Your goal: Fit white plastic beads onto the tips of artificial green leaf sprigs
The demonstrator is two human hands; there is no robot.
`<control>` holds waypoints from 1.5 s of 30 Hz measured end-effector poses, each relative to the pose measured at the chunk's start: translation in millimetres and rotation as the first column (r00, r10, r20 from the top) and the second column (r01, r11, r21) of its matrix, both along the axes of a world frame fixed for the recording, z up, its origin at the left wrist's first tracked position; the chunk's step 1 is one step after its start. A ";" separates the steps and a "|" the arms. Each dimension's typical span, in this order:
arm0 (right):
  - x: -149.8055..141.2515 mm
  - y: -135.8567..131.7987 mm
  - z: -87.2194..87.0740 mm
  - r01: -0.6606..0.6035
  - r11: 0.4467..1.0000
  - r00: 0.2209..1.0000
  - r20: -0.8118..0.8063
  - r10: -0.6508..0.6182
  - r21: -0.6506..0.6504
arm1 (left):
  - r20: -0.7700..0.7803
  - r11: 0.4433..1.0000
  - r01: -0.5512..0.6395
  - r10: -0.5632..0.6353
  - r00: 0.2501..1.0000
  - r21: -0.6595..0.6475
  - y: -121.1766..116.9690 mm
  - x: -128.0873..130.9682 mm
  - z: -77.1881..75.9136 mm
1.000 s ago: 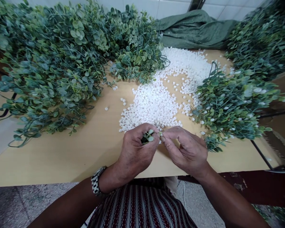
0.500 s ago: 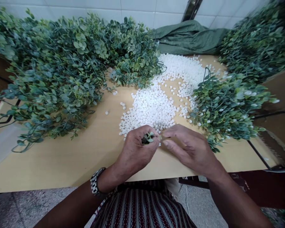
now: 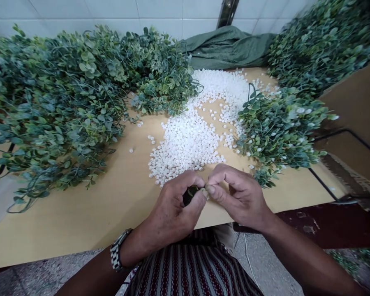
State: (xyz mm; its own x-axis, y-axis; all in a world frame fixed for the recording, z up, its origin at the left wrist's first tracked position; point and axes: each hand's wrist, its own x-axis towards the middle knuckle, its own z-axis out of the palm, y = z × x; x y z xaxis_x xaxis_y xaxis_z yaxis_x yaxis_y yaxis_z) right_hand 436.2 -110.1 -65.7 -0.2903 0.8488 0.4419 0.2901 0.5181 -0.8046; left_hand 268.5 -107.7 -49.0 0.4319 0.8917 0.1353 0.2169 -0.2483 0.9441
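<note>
My left hand [image 3: 177, 207], with a watch on its wrist, is curled round an artificial leaf sprig [image 3: 191, 191]; only a bit of dark green shows inside the curl. Thumb and forefinger of my right hand [image 3: 240, 197] are pinched together at the left fingertips. A small pale bit between the fingertips is too small to name. Just beyond both hands lies a heap of small white plastic pieces [image 3: 188, 139] on the table [image 3: 123, 205]. To the right rests a bunch of artificial greenery with white tips [image 3: 280, 131].
Artificial greenery [image 3: 64, 94] is piled high along the left and back. More greenery [image 3: 323, 45] stands at the back right beside a cardboard box [image 3: 357, 98]. A dark green cloth sack [image 3: 228, 47] lies against the tiled wall. Black wire [image 3: 323, 185] runs by the table's right end.
My right hand drew slightly away from the left fingertips, fingers parted, and is now pinched against them again. Leaves showing in my left hand are now mostly hidden. The view has shifted right.
</note>
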 end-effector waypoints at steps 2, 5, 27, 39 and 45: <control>-0.6 -7.0 -4.6 0.024 0.999 1.000 -0.018 -0.024 0.021 | -0.001 1.000 -0.002 0.002 1.000 0.016 -2.7 -1.1 -3.5; 4.9 -6.6 -7.3 -0.021 1.000 0.999 0.051 0.020 0.020 | -0.034 0.998 -0.038 0.037 0.999 -0.043 -3.4 -2.1 -7.6; 8.6 21.6 -8.7 0.109 0.980 0.991 0.088 -0.096 -0.164 | 0.221 0.843 -0.160 0.310 0.925 -0.514 6.4 -2.8 -13.3; -5.5 10.7 -19.7 -0.179 0.825 0.864 -0.487 -0.128 -0.535 | 0.234 0.876 -0.252 0.369 0.899 -0.411 8.4 8.9 -3.9; -8.4 10.0 -18.5 -0.054 0.876 0.903 -0.399 -0.163 -0.480 | 0.176 0.890 -0.300 0.375 0.910 -0.344 9.1 10.3 0.0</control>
State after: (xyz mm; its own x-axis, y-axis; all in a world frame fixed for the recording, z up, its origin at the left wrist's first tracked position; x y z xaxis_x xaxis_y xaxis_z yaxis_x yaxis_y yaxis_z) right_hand 427.8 -100.1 -84.3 -0.1193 0.9914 0.0538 -0.1101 0.0406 -0.9931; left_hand 278.8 -98.6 -49.0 0.0865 0.9906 -0.1058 0.0021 0.1060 0.9944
